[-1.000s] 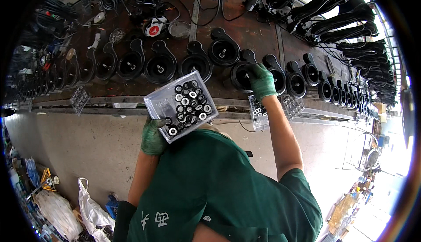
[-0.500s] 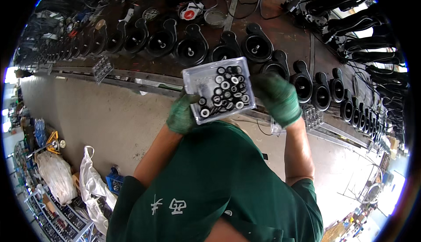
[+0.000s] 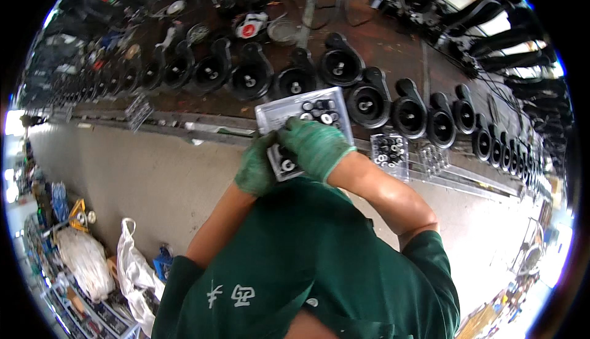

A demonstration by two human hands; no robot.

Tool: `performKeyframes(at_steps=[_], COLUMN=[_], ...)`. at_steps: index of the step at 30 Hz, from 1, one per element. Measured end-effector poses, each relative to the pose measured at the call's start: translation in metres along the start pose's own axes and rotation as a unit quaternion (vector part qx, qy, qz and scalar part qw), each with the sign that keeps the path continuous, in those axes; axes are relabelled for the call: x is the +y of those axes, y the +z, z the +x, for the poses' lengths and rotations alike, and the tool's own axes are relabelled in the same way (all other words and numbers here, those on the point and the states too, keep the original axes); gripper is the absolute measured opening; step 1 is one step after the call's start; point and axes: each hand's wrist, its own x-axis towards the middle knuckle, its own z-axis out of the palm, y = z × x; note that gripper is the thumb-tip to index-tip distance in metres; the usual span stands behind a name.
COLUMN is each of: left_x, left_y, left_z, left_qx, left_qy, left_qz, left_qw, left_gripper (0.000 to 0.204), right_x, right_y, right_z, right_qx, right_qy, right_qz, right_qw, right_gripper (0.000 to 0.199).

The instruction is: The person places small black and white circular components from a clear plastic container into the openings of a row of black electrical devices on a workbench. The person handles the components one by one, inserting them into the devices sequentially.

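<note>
A shallow clear plastic box point(image 3: 278, 111) tilts in front of my chest at the bench edge. Small black-and-white rings point(image 3: 327, 118) lie loose inside it. My left hand point(image 3: 254, 165), in a green knitted glove, is closed on the box's left side. Also gloved in green, my right hand point(image 3: 316, 146) reaches across the box over the rings. Its fingers are bent together near my left fingertips, and what they pinch, if anything, is hidden. Just beyond the box stand round black cup-shaped housings point(image 3: 367, 104), each with a short arm and a central post.
Similar housings point(image 3: 251, 74) run in a long row along the dark bench point(image 3: 393, 47). A second clear box of rings point(image 3: 389, 153) sits at the bench edge on the right. Bundled black cables point(image 3: 491, 7) lie at the far right. White sacks point(image 3: 83, 259) rest on the floor at left.
My right hand has moved left from beside the housings into the box of rings, uncovering the second box. My left hand keeps hold of the first box.
</note>
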Motion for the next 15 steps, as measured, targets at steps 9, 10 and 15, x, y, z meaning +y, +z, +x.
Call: performKeyframes(at_steps=[9,10,15], left_x=[-0.003,-0.006,-0.02], left_y=[0.038,0.041,0.044], left_z=[-0.005,-0.007,0.0], left_qx=[-0.065,-0.044,-0.03], left_qy=[0.032,0.046,0.065], left_qz=[0.007,0.024,0.045], left_qw=[0.997,0.998,0.996], left_gripper=[0.074,0.076,0.076], right_x=[0.058,0.081,0.183], right_y=[-0.055,-0.058,-0.036], right_z=[-0.062,-0.081,-0.182], right_qx=[0.241,0.33,0.375], right_qy=[0.145,0.198,0.305], right_qz=[0.062,0.046,-0.067], right_qw=[0.958,0.922,0.873], right_gripper=[0.017,0.017,0.018])
